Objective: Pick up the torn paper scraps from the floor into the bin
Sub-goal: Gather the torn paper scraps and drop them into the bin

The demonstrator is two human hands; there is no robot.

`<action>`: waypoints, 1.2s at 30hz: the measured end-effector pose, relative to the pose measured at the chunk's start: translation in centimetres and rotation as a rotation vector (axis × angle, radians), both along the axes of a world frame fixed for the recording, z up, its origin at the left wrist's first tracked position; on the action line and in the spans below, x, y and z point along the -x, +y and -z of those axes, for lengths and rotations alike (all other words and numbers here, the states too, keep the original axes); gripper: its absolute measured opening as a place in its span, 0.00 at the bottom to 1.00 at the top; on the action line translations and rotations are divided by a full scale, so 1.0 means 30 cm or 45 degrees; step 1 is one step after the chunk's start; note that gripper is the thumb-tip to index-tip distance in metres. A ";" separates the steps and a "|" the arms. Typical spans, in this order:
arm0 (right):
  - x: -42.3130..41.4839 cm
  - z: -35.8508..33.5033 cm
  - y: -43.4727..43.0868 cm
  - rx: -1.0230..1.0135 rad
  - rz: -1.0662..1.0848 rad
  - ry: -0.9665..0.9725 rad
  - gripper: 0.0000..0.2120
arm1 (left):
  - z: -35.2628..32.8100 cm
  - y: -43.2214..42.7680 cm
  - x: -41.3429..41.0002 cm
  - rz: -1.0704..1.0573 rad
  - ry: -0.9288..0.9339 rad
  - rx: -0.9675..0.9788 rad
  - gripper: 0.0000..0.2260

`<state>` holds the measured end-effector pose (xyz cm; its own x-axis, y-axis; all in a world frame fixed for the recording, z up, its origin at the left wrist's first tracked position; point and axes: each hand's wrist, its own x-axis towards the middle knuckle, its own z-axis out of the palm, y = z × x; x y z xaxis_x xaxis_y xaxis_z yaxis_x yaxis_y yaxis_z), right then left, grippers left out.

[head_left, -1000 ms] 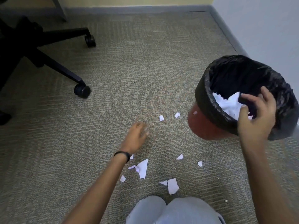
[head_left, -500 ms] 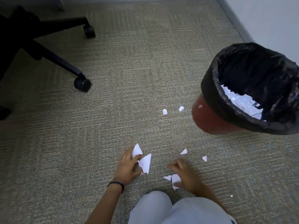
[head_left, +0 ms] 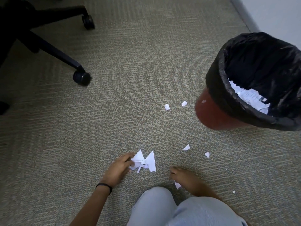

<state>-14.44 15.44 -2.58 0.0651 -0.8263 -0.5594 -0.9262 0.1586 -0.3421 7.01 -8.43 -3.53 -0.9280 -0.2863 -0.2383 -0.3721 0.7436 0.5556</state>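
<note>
The left hand (head_left: 119, 170) pinches a bunch of torn paper scraps (head_left: 144, 161) between thumb and curled fingers, low on the carpet (head_left: 130, 95) and well apart from the bin (head_left: 216, 98). The right hand (head_left: 185, 179) rests fingers-down on the carpet with one white scrap (head_left: 177, 184) peeking from under it — whether it pinches that scrap I cannot tell.

The risk, as I judge it: the bunch is loose and held by one edge, so a quick carry toward the bin could shed pieces. The small bits are flat on the pile and may slip the fingertips.

Counted: one bin, black-lined, with paper already inside. Loose scraps number five — two just beside the bin's base (head_left: 167, 107), two between bin and hands (head_left: 186, 147), one tiny one (head_left: 233, 191) nearer the knees.
</note>
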 end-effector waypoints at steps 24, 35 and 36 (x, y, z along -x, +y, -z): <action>0.429 -0.905 -0.067 1.560 1.429 0.507 0.23 | -0.928 0.076 0.950 0.032 0.767 -0.281 0.22; 0.209 -0.273 -0.080 0.821 1.121 -0.001 0.21 | -0.198 0.103 0.197 -0.712 -0.367 -0.297 0.36; 0.215 -0.225 -0.084 0.722 1.128 -0.023 0.22 | -0.181 0.122 0.174 -0.721 -0.382 -0.282 0.36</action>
